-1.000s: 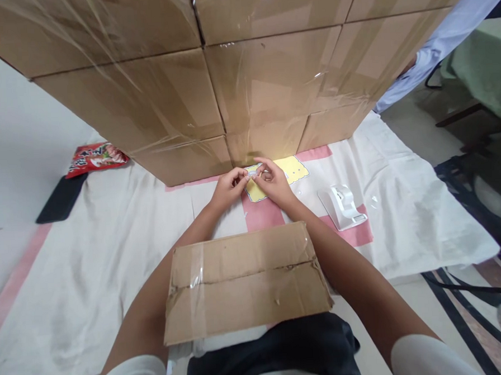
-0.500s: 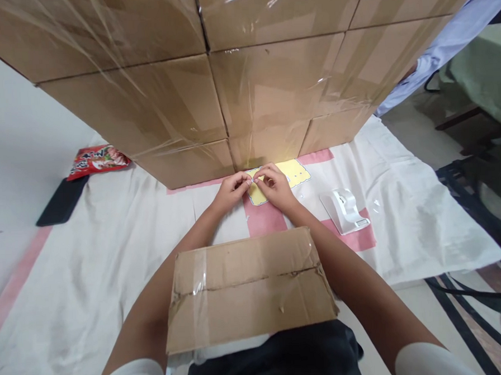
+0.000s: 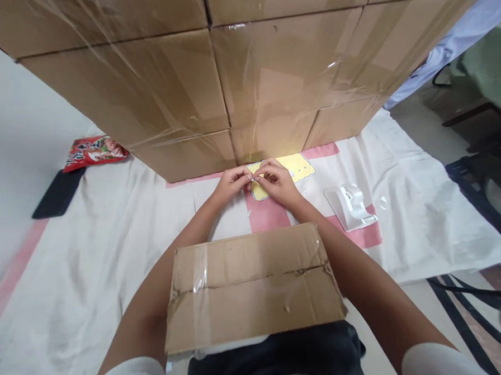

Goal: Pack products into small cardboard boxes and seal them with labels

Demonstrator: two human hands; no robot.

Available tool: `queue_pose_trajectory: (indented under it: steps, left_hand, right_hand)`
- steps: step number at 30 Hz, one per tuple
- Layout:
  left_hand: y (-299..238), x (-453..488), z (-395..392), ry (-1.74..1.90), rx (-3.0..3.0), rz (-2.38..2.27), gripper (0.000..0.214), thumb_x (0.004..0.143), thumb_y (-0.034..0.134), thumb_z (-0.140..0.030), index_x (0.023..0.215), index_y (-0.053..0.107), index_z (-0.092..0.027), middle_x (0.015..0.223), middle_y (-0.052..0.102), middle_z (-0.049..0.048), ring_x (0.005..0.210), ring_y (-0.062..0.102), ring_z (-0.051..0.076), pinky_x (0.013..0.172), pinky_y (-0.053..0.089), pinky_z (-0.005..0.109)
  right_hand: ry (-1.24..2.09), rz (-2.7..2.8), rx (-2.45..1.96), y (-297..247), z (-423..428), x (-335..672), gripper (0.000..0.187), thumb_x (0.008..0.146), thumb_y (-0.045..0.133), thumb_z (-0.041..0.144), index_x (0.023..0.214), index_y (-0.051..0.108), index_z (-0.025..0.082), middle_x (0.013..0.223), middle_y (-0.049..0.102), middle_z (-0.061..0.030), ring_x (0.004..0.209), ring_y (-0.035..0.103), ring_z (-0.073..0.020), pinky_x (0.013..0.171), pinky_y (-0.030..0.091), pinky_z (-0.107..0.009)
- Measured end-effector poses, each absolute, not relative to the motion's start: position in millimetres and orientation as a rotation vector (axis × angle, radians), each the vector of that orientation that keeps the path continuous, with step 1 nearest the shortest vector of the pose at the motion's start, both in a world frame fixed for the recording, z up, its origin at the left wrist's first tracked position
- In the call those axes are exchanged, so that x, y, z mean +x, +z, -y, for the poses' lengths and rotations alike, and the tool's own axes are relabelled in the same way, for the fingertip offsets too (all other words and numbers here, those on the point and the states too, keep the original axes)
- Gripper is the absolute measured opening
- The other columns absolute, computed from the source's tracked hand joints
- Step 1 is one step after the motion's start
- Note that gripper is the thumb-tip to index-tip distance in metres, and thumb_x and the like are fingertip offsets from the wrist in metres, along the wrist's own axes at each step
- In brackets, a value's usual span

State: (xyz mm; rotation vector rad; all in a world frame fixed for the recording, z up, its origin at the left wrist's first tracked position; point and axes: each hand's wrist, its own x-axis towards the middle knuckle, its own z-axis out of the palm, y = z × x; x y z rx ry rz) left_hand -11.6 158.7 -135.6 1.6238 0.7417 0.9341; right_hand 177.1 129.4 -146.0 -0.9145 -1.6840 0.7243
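Note:
My left hand (image 3: 232, 183) and my right hand (image 3: 277, 181) meet fingertip to fingertip just above a yellow sheet (image 3: 293, 167) that lies on the white cloth (image 3: 110, 239). Both pinch something small and pale between them; I cannot make out what it is. A taped brown cardboard box (image 3: 249, 285) rests on my lap between my forearms. A white tape dispenser (image 3: 351, 206) sits to the right of my right hand, apart from it.
A tall stack of cardboard boxes (image 3: 211, 72) wrapped in clear film stands right behind my hands. A red snack packet (image 3: 93, 152) and a flat black object (image 3: 58, 193) lie at the far left. Another person's pale blue sleeve (image 3: 456, 37) shows at the upper right.
My hands stay pinched together at the same spot over the yellow sheet. The view has shifted slightly; nothing else has moved.

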Motion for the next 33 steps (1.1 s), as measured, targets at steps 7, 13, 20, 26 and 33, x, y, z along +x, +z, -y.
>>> queue_pose_trajectory:
  steps: [7,13,20,26,33]
  left_hand:
    - [-141,-11,-157,1.015,1.676,-0.812,0.032,0.089,0.065,-0.047,0.072,0.056,-0.020,0.061,0.055,-0.0024,0.057,0.049,0.012,0.059,0.040,0.027]
    - [-143,-10,-149,1.321,2.407,-1.049,0.027,0.103,0.050,-0.037,0.086,0.064,-0.020,0.075,0.065,0.0017,0.066,0.055,0.013,0.062,0.037,0.029]
    - [-141,-10,-149,1.460,2.909,-1.152,0.027,0.105,0.050,-0.031,0.082,0.062,-0.022,0.068,0.064,0.0021,0.061,0.054,0.016,0.056,0.029,0.035]
    - [-140,-8,-149,1.487,3.079,-1.100,0.024,0.103,0.054,-0.027,0.080,0.060,-0.023,0.065,0.062,0.0008,0.059,0.052,0.016,0.054,0.028,0.035]
    - [-140,-8,-149,1.494,3.131,-1.080,0.022,0.103,0.054,-0.025,0.081,0.059,-0.022,0.067,0.063,0.0005,0.062,0.054,0.015,0.055,0.031,0.034]
  right_hand:
    - [0.613,1.645,-0.972,-143,-126,175,0.019,0.090,0.073,0.034,0.104,0.067,0.024,0.096,0.054,-0.0011,0.059,0.039,-0.0094,0.055,0.036,-0.027]
    - [0.723,1.513,-1.095,-136,-119,172,0.028,0.091,0.066,0.037,0.070,0.059,0.020,0.063,0.048,0.0026,0.057,0.038,-0.0115,0.056,0.032,-0.029]
    - [0.839,1.399,-1.110,-132,-118,170,0.043,0.088,0.068,0.050,0.063,0.049,0.021,0.059,0.042,0.0040,0.056,0.035,-0.0109,0.054,0.029,-0.028]
    - [0.922,1.421,-1.045,-133,-117,168,0.037,0.088,0.067,0.053,0.073,0.062,0.020,0.061,0.048,0.0027,0.058,0.040,-0.0123,0.057,0.033,-0.029]
    - [1.022,1.399,-0.990,-131,-119,170,0.036,0.087,0.068,0.055,0.080,0.064,0.020,0.064,0.052,0.0025,0.058,0.044,-0.0123,0.056,0.036,-0.028]
